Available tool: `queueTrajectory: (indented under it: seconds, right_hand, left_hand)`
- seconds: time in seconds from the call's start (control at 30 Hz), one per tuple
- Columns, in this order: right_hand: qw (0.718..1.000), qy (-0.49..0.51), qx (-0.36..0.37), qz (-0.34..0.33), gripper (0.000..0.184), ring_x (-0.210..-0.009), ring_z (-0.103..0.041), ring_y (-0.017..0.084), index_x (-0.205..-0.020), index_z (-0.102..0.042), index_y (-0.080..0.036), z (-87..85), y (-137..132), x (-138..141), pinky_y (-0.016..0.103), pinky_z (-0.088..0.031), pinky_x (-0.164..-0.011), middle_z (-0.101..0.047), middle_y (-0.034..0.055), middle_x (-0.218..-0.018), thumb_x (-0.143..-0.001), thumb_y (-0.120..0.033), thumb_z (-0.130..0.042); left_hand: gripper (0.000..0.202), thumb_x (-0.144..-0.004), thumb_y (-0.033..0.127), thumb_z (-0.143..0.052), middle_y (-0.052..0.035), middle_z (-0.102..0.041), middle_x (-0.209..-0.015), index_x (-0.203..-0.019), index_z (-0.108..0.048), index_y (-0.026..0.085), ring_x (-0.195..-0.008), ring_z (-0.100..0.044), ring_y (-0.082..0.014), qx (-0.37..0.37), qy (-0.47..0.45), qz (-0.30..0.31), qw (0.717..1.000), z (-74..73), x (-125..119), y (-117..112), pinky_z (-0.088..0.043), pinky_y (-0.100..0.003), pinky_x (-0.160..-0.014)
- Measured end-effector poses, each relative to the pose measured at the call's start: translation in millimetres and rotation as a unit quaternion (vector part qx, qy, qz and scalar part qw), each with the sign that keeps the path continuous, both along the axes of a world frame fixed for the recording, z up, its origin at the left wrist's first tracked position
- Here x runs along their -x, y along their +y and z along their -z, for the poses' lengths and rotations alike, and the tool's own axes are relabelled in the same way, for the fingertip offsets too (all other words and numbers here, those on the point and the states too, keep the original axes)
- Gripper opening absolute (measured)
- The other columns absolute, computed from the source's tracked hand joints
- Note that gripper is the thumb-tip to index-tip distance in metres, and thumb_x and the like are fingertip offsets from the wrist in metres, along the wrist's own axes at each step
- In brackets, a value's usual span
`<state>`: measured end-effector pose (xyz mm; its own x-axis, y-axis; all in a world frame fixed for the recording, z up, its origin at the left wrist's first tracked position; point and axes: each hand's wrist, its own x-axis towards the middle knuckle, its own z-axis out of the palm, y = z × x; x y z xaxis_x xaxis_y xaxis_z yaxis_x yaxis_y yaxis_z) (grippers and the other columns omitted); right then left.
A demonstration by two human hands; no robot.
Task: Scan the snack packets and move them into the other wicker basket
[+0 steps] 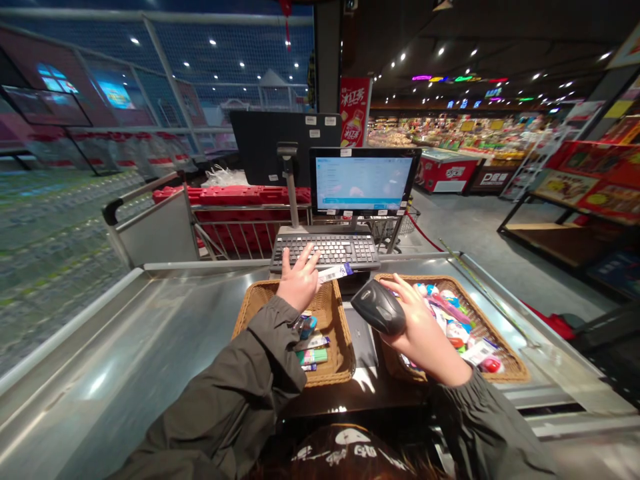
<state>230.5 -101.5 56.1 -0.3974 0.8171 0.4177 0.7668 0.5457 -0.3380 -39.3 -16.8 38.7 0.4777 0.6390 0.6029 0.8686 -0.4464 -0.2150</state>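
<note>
My right hand [420, 327] is wrapped round a black barcode scanner [379, 307], its head turned left above the gap between two wicker baskets. My left hand [299, 277] reaches over the keyboard [333, 251], its visible fingers spread at the keys; whether they touch is unclear. A slim white packet [334, 273] with a barcode and a purple end juts from the thumb side of this hand, which appears to hold it. Below my left wrist, the left basket [345, 340] contains a few small packaged items. Many colourful wrapped items [453, 317] fill the right basket [515, 367].
A lit monitor [364, 181] stands behind the keyboard, beside a second screen [270, 150] seen from its back. The metal counter [185, 347] spreads around both baskets. Beyond it are a cart [155, 230] at left and store shelves [575, 180] at right.
</note>
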Motion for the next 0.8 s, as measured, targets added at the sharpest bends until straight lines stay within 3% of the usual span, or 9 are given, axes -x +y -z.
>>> queueTrajectory:
  seconds: [0.3, 0.53, 0.67, 0.8]
  right_hand:
    - [1.000, 0.000, 0.005, -0.008, 0.051, -0.144, -0.027, 0.039, -0.121, -0.057, -0.017, 3.2, 2, 0, 0.065, -0.026, -0.113, -0.049, 0.0164, -0.142, -0.071, -0.018, -0.059]
    - [1.000, -0.018, 0.007, -0.007, 0.051, -0.144, -0.027, 0.038, -0.122, -0.057, -0.016, 6.6, 6, 1, 0.065, -0.026, -0.113, -0.049, 0.0163, -0.142, -0.071, -0.018, -0.059]
    - [1.000, -0.020, 0.014, -0.004, 0.052, -0.144, -0.027, 0.038, -0.123, -0.056, -0.016, 7.1, 9, 2, 0.064, -0.026, -0.113, -0.048, 0.0159, -0.142, -0.071, -0.018, -0.058]
    - [1.000, -0.016, 0.017, -0.003, 0.051, -0.144, -0.027, 0.038, -0.122, -0.057, -0.017, 8.5, 12, 2, 0.064, -0.025, -0.114, -0.049, 0.0157, -0.142, -0.071, -0.019, -0.059]
  left_hand:
    - [0.003, -0.077, 0.021, -0.069, -0.0131, -0.059, -0.136, -0.077, -0.072, 0.018, -0.140, -0.037, -0.0341, 0.090, 0.006, -0.029, 0.995, 29.9, 19, 2, -0.001, -0.071, -0.115]
    - [0.013, -0.076, 0.028, -0.071, -0.0152, -0.065, -0.125, -0.081, -0.076, 0.017, -0.135, -0.042, -0.0353, 0.217, 0.036, -0.078, 0.972, 75.9, 43, 8, -0.005, -0.067, -0.116]
    - [0.020, -0.077, 0.035, -0.069, -0.0156, -0.067, -0.120, -0.083, -0.076, 0.017, -0.134, -0.042, -0.0353, 0.310, 0.080, -0.100, 0.942, 102.9, 45, 12, -0.005, -0.065, -0.116]
    - [0.021, -0.074, 0.035, -0.071, -0.0145, -0.068, -0.116, -0.083, -0.075, 0.017, -0.132, -0.044, -0.0342, 0.348, 0.098, -0.094, 0.928, 124.5, 42, 20, -0.008, -0.062, -0.116]
